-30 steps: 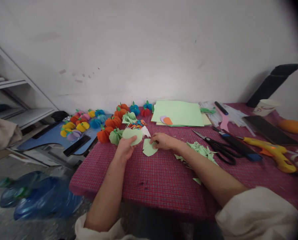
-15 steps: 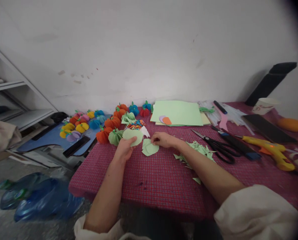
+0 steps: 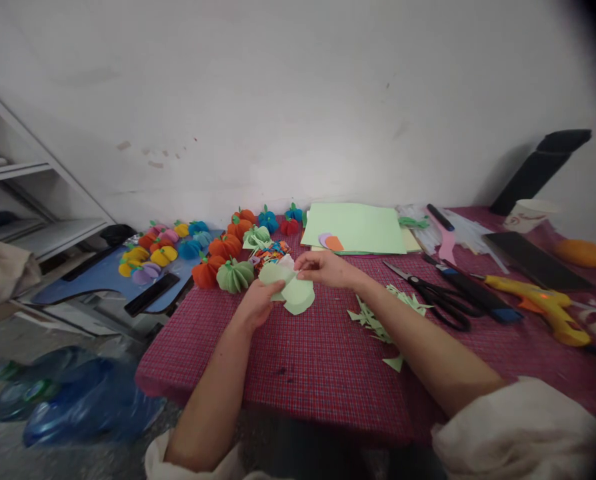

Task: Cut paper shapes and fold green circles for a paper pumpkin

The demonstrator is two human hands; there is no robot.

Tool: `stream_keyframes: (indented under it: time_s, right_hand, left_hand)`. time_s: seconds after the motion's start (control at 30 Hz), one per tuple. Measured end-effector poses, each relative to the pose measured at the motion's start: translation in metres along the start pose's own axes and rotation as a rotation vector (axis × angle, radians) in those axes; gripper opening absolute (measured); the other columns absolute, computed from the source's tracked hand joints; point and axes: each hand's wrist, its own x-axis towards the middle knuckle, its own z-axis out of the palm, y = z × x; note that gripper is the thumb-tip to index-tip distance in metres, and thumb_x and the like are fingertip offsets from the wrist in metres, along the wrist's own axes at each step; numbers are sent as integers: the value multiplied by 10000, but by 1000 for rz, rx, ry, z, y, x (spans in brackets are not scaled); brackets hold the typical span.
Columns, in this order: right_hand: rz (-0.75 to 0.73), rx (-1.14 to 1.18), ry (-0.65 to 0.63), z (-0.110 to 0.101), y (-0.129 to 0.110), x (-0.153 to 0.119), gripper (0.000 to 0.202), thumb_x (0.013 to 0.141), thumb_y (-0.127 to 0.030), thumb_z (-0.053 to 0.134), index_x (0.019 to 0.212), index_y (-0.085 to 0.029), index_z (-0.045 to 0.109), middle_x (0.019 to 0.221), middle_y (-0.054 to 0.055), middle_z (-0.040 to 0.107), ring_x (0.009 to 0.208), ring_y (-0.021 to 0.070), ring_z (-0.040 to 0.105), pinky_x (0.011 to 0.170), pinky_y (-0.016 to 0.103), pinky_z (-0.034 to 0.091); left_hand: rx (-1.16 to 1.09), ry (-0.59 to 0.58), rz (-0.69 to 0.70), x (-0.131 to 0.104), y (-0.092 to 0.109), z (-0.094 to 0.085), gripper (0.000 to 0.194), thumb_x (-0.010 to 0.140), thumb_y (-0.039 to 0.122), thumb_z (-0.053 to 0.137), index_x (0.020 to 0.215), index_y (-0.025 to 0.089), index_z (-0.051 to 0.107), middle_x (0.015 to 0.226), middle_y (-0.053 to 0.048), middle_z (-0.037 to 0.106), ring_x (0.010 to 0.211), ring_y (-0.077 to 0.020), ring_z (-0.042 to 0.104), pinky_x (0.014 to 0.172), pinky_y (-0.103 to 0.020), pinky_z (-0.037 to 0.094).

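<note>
Two hands work well left of one pair of scissors point(image 3: 439, 297). Right of the scissors come one cutter point(image 3: 483, 293) and one yellow glue gun point(image 3: 538, 293); beyond them at right, one cup point(image 3: 531, 215) and one orange object point(image 3: 582, 253). One pink handle point(image 3: 447, 241) lies just beyond the scissors. Two loose shapes, purple and orange, rest on the sheets point(image 3: 353, 223) beyond and left of the scissors. Far left of the scissors stand four orange pumpkins point(image 3: 225, 246); the stand point(image 3: 81, 280) farther left carries more, too crowded to count. At least two blue bottles point(image 3: 88, 403) lie on the floor.

Red plaid cloth point(image 3: 328, 373) lies under the scissors; a marked pale wall point(image 3: 303, 120) rises behind.

Green pieces point(image 3: 298, 297) lie left of the scissors, beyond the scraps point(image 3: 378, 320), overlapping, their number unclear. The left hand point(image 3: 258, 301) clamps one of them between thumb and fingers. The right hand point(image 3: 323, 268) has its fingertips close together at their edge; I cannot tell whether they pinch paper.
</note>
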Motion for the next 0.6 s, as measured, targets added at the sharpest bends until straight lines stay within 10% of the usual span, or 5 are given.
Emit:
stream_keyframes:
  time_s: [0.47,0.6]
  right_hand:
    - [-5,-336,184,22,-9,1,103,743,-238,571,803,-154,574,636,-19,566,572,83,497,543,187,355]
    - [39,-387,159,14,-4,2,173,781,-253,519,912,-155,576,751,20,625,659,110,551,596,207,393]
  left_hand:
    - [8,-85,-25,-2,-3,2,342,614,240,687,921,101,630,867,-99,669,733,-174,614,696,-317,484]
    - [-32,164,137,7,-1,-7,395,520,169,725,892,93,618,864,-87,665,728,-165,611,700,-301,485]
